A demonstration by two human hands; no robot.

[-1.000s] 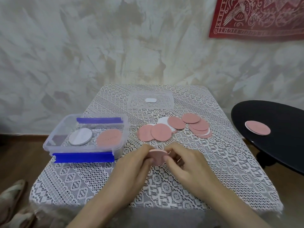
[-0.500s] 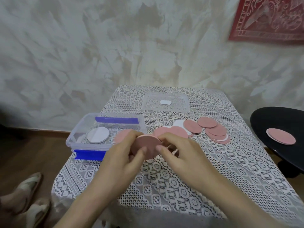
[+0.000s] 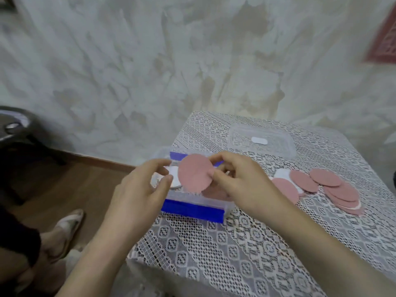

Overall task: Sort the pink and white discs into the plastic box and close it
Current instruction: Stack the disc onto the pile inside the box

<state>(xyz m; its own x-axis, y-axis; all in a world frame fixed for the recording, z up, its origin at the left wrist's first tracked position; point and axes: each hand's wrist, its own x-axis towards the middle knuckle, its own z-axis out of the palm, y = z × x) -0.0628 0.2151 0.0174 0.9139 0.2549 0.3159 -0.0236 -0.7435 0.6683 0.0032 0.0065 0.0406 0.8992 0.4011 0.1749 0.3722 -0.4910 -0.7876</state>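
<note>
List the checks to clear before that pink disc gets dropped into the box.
1. Right hand pinches the pink disc: ok.
2. Disc above the plastic box: ok.
3. Lid off, lying behind the box: ok.
4. Left hand free of the disc: ok.
5. Disc lined up over the box's pink stack: cannot tell.
6. Everything sorted: not ok, loose discs lie on the tablecloth.

Pink disc (image 3: 194, 175) now over box (image 3: 192, 207)

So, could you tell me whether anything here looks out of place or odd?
Nothing looks damaged or spilled. The loose discs lie overlapping on the tablecloth beside the plastic box, not yet sorted.
</note>
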